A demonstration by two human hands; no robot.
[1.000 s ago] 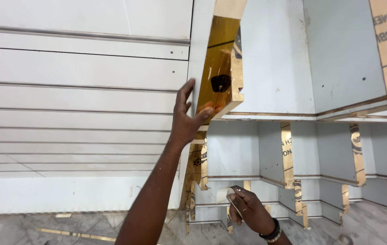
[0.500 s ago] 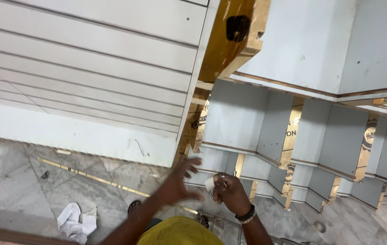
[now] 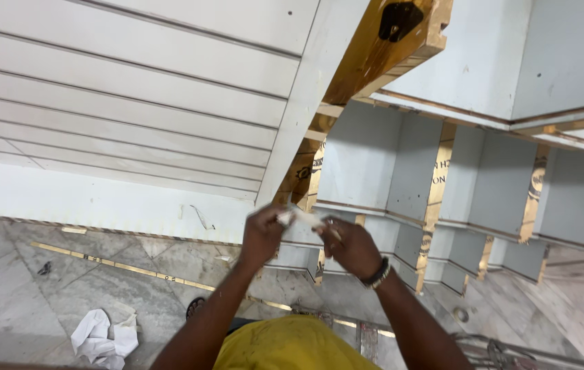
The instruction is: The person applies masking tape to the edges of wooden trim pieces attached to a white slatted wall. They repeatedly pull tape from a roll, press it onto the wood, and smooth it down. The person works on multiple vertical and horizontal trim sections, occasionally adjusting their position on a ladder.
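Shirt: yellow shirt (image 3: 292,344) at bottom edge, nearest cam.
L hand: left hand (image 3: 262,235) raised, fingers pinched shut on one end of small white strip (image 3: 300,218).
R hand: right hand (image 3: 351,247), beaded bracelet (image 3: 377,274) on wrist, fingers closed on strip's other end; exact grip blurred.
Strip: held betw both hands, in front of shelf edge, off the floor.
Floor: marble floor (image 3: 45,288), crumpled white cloth (image 3: 103,337) lying lower left.
Beyond: white slatted panel (image 3: 120,96) left; white shelf unit (image 3: 483,178) w/ bare plywood edges right.
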